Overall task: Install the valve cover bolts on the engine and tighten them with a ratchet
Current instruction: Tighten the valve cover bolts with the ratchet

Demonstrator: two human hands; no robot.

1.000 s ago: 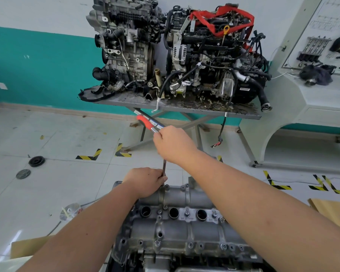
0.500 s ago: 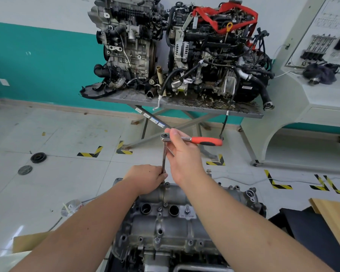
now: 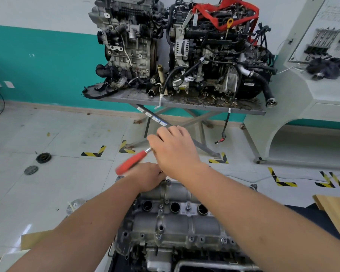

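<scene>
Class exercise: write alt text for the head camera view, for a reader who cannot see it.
A person's right hand grips the head end of a red-handled ratchet above a valve cover, while the left hand rests at the cover's far edge beneath it. Behind, two engines stand on a metal table against a teal wall.

Two hands show: the left hand (image 3: pixel 145 178) at centre and the right hand (image 3: pixel 175 148) just above it, with one red-handled ratchet (image 3: pixel 132 162) between them. Three engines are in view: one engine (image 3: pixel 173 222) at lower centre with three round wells showing, and two engines (image 3: pixel 130 42) (image 3: pixel 220 50) on the counter (image 3: pixel 126 98) at the top. Two dark discs (image 3: pixel 43 158) (image 3: pixel 31 170) lie on the floor at left, and roughly six yellow-black tape marks can be counted, some blurred.
</scene>
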